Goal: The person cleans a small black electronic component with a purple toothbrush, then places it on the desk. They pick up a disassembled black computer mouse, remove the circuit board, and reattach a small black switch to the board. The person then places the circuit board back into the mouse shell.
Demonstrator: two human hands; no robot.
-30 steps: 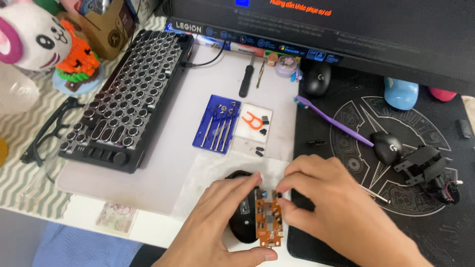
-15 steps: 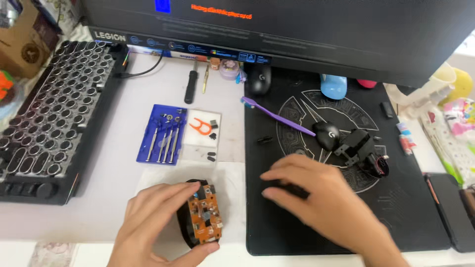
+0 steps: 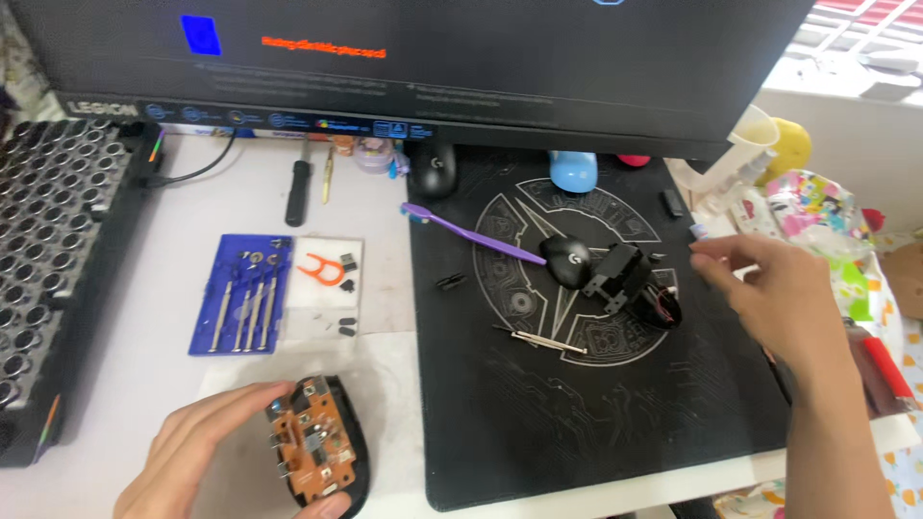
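**Mouse base with exposed circuit board, left hand grasping**

Mouse base [image 3: 322, 444], black with an orange circuit board [image 3: 312, 437] uppermost, lies on the counter [image 3: 144, 317], gripped by the left hand [image 3: 207, 452] at its near end. Just beyond this hand sits a blue screwdriver tray [image 3: 240, 293]. The right hand [image 3: 769, 288] hovers released, fingers loosely spread, over the black mat [image 3: 577, 423], just right of loose mouse parts [image 3: 630, 284].

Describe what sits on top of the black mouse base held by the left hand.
An orange circuit board lies on the black mouse base, with small components showing on it. The left hand grips the side. Whatever is beneath the board is covered.
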